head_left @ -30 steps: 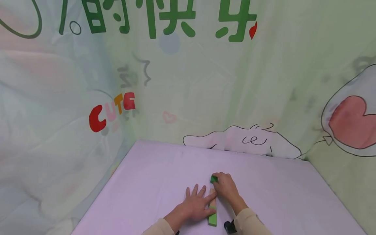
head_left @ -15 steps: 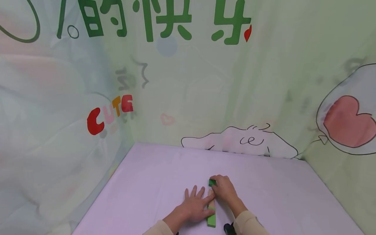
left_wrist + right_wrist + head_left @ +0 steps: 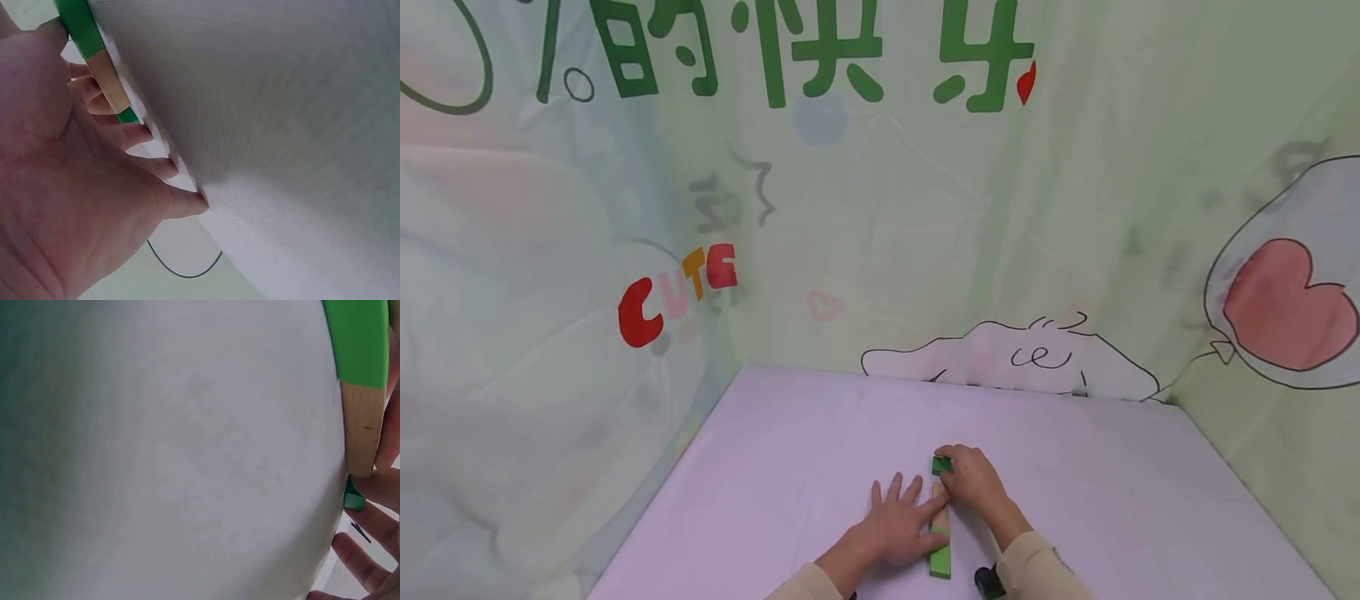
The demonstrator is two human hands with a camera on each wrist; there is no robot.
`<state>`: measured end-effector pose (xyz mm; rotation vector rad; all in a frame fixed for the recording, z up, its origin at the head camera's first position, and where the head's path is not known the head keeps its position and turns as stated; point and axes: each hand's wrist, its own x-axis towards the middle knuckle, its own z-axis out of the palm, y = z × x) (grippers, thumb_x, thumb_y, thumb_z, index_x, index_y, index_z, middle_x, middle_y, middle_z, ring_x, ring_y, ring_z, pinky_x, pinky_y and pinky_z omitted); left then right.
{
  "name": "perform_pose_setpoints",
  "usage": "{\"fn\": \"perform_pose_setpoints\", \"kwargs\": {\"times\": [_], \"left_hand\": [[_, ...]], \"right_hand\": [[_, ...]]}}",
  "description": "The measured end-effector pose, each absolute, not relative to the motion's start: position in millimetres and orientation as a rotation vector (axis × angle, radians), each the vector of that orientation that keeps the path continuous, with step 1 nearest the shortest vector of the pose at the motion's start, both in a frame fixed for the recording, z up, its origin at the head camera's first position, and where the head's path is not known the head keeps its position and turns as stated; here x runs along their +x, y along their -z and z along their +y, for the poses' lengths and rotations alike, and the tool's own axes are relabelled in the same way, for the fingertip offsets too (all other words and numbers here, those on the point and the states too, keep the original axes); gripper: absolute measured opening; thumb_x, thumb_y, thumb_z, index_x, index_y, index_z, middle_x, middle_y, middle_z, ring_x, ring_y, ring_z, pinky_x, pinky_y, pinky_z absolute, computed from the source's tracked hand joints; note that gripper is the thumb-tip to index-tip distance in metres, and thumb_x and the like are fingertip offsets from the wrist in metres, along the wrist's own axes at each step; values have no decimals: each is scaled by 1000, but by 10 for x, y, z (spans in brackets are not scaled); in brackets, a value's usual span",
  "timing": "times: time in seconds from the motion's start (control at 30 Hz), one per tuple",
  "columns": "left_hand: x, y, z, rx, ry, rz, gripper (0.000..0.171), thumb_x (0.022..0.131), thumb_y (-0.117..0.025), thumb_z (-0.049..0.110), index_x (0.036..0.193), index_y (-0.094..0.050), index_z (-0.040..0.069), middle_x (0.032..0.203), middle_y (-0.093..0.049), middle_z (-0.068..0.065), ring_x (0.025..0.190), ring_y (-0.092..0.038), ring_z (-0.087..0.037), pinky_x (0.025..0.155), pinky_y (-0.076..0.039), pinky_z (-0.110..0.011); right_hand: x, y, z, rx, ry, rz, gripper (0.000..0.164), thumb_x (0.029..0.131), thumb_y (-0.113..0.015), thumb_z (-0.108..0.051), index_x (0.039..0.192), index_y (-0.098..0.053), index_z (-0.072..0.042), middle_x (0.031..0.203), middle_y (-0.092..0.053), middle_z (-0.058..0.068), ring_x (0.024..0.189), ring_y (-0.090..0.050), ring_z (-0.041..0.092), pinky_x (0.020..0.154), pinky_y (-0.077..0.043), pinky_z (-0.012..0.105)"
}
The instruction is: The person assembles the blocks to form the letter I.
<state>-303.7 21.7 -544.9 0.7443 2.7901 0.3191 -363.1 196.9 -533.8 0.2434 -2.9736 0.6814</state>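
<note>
On the table, a light green block [image 3: 940, 562] and a bare-wood piece [image 3: 940, 518] lie end to end in a straight row. My left hand [image 3: 898, 525] rests spread out to the left of the row, its thumb and index finger reaching over it. At the far end, my right hand [image 3: 976, 483] pinches a small dark green block [image 3: 940, 465] between thumb and fingers. A narrow gap separates that block from the wood in the head view. In the right wrist view the small green block [image 3: 354, 499] sits just past the end of the wooden piece [image 3: 362, 425].
A pale lilac cloth covers the table [image 3: 820, 433]. Printed fabric walls [image 3: 880, 233] stand behind it and at both sides. A small black object [image 3: 988, 582] shows beside the right sleeve.
The view has shifted slightly. Between one second and half a second ago, the dark green block came a little closer to the wooden piece. Both hands keep nearly the same pose.
</note>
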Motion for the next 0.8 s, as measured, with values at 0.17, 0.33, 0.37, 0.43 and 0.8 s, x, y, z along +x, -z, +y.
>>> {"fn": "perform_pose_setpoints", "kwargs": {"times": [0.17,0.33,0.37,0.43,0.8], "left_hand": [[-3042,5451,222,735,-314,2788,66,99,-42,73,160,-26,53,171,-29,-4,158,-20,-41,119,-21,-72],[-3039,5425,226,732,-313,2787,66,99,-42,72,160,-26,52,171,-29,-4,158,-20,-41,119,-21,-72],[-3040,5424,227,732,-313,2787,66,99,-42,72,160,-26,52,171,-29,-4,158,-20,-41,119,-21,-72],[-3040,5419,228,729,-320,2783,66,99,-42,72,160,-26,52,171,-29,-4,158,-20,-41,119,-20,-72],[-3016,5386,226,728,-328,2786,65,100,-43,71,160,-28,51,171,-29,-5,159,-20,-41,120,-20,-71]], "right_hand": [[-3621,5318,1966,256,-690,-2975,34,83,-75,-1,117,-75,-6,116,-74,15,101,-69,30,93,-56,52],[-3610,5303,1970,260,-685,-2984,32,85,-75,-1,116,-76,-6,116,-74,15,104,-69,31,96,-55,53],[-3612,5304,1973,262,-681,-2985,32,85,-75,-1,116,-76,-6,116,-74,15,104,-69,31,96,-55,53],[-3616,5304,1975,262,-676,-2989,32,85,-75,-2,116,-76,-6,116,-74,15,104,-68,31,96,-55,53],[-3609,5288,1953,227,-669,-3017,31,87,-76,-4,118,-75,-6,119,-73,16,102,-67,30,96,-55,53]]}}
